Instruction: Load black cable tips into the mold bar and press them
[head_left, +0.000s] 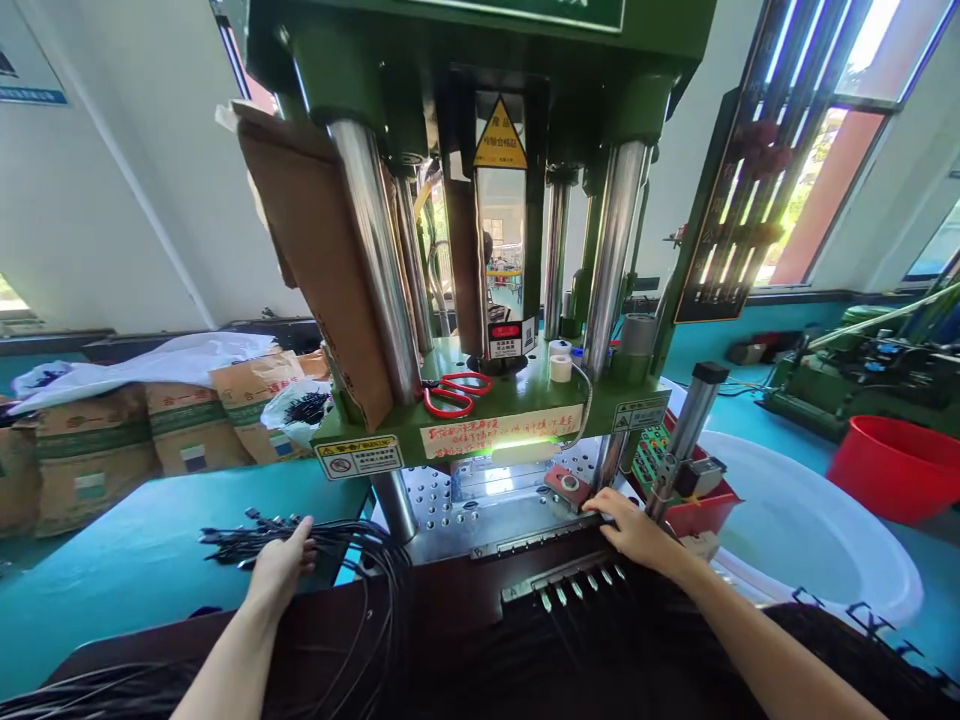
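Note:
On the left, my left hand [281, 565] is closed round a bundle of black cables [352, 540], whose connector ends stick out to the left. My right hand [626, 525] reaches to the front right of the press bed, its fingers at a small reddish-brown block [568, 485] with a round metal centre; whether they grip it is unclear. A metal strip [525, 541] lies along the bed's front edge. Nearer, a second strip [517, 594] on the dark table [442, 610] holds a row of several cables with silvery connectors [577, 590].
The green press [480, 400] stands ahead on steel columns, with red-handled scissors [457, 394] and a white cup [560, 368] on its ledge. A red bin [701, 510] and a white round tub [817, 530] are at right. Paper sacks [94, 450] line the left.

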